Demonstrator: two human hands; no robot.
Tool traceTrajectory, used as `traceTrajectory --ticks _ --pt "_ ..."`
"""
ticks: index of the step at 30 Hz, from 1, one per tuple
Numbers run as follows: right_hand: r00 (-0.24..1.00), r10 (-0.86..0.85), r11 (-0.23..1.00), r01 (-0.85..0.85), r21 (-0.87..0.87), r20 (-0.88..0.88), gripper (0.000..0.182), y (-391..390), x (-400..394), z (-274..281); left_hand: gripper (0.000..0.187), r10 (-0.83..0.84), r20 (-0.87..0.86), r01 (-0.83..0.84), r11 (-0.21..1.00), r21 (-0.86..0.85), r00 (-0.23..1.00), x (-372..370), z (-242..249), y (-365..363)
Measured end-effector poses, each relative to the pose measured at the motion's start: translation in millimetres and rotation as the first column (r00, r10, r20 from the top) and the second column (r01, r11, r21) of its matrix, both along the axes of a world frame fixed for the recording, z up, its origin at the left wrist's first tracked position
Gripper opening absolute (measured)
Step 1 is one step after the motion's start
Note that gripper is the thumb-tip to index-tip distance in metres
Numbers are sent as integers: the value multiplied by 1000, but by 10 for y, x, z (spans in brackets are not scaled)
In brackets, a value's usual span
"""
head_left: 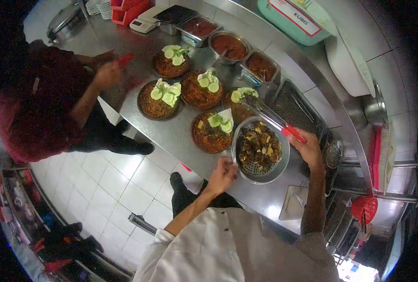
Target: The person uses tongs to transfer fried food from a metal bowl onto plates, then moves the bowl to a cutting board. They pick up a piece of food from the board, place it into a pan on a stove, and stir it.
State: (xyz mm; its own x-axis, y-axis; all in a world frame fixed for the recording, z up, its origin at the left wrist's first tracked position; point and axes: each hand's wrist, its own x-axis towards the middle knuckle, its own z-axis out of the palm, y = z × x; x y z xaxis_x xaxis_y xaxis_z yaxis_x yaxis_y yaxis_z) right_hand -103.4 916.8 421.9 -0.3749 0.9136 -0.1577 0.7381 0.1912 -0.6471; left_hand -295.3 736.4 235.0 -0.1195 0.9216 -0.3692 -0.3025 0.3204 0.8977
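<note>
My right hand (307, 149) is closed round the red handle of metal tongs (270, 115). Their tips reach over a clay dish (232, 111) topped with cucumber slices and greens. My left hand (223, 174) grips the left rim of a metal colander (286, 162), which holds dark fried pieces (258, 149) with yellowish bits. Just left of the colander sits another clay dish (211, 141) of red sambal, with cucumber, a pale leaf and a few pieces on it. Beyond are more sambal dishes (202, 96), each carrying cucumber and leaf.
A bowl of red sauce (228, 46) and steel sauce containers (198, 29) line the back of the steel counter (166, 134). A black perforated tray (296, 105) lies at right, a white cutting board (293, 203) nearer me. A co-worker in dark red (42, 101) stands at left.
</note>
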Motion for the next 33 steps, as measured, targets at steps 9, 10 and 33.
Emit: traceTrajectory --ticks 9,10,33 --pt "998 33 999 -31 -33 53 37 32 -97 -47 23 -138 -303 140 990 -15 943 90 163 -49" --pt "997 39 999 -38 -23 60 37 64 -96 -118 21 -99 -289 108 994 13 952 115 176 -87" --pt "928 48 994 -9 -105 370 45 -565 878 721 38 570 76 -303 539 -786 818 -1488 -2640 -3581"
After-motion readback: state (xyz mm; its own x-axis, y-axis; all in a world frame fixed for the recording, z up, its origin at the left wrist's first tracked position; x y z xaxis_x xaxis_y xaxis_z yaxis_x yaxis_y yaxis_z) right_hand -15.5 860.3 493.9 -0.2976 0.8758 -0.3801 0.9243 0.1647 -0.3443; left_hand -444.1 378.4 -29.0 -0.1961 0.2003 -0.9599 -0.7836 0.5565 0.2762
